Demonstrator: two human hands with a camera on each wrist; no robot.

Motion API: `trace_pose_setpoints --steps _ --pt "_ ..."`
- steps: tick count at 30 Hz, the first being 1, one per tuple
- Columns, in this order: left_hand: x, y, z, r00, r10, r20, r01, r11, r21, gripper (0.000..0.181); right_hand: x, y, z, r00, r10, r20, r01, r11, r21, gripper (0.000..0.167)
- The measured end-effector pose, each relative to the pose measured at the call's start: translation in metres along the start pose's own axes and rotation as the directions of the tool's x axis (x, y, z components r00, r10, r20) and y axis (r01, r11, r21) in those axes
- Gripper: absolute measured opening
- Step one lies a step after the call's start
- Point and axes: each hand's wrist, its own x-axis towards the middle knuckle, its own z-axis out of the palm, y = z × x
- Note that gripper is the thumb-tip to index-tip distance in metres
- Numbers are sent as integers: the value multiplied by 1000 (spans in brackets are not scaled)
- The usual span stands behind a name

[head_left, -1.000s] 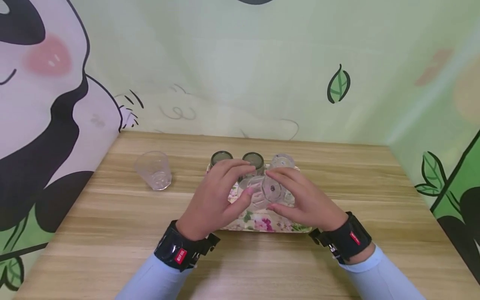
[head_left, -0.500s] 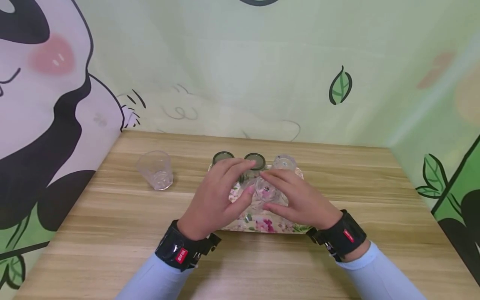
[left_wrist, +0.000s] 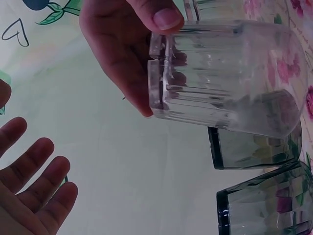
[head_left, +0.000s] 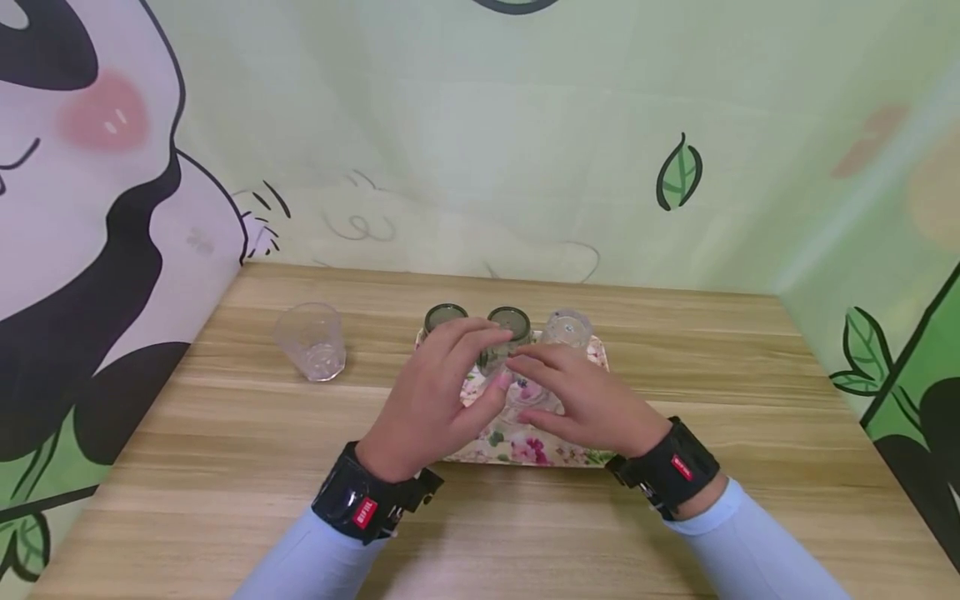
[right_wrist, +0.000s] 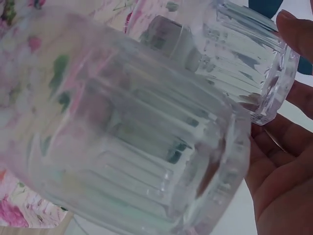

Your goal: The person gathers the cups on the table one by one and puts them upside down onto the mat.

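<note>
My right hand pinches the base of an upside-down clear ribbed glass over the front of the flowered tray. In the left wrist view the thumb lies against that base, with fingers behind it. My left hand is just left of the glass, fingers loosely curved, touching nothing visible in the left wrist view. Another upside-down clear glass stands at the tray's back right. Two dark tinted glasses stand upside down along the back, partly hidden by my left hand.
A single clear glass stands mouth up on the wooden table, left of the tray. A printed cloth wall with panda and leaf drawings rises behind and at both sides of the table.
My right hand has shifted a little left with the clear glass, which now appears more upright than a second ago. My left hand has stayed nearly still.
</note>
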Motion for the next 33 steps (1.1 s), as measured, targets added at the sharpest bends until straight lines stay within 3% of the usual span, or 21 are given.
trace_pose_setpoints --steps 20,33 --pt "-1 -1 1 1000 -16 12 16 1000 -12 39 7 9 15 993 65 102 -62 998 -26 58" --pt "-1 -2 3 999 -22 26 22 1000 -13 39 14 9 20 990 73 116 -72 997 -13 55"
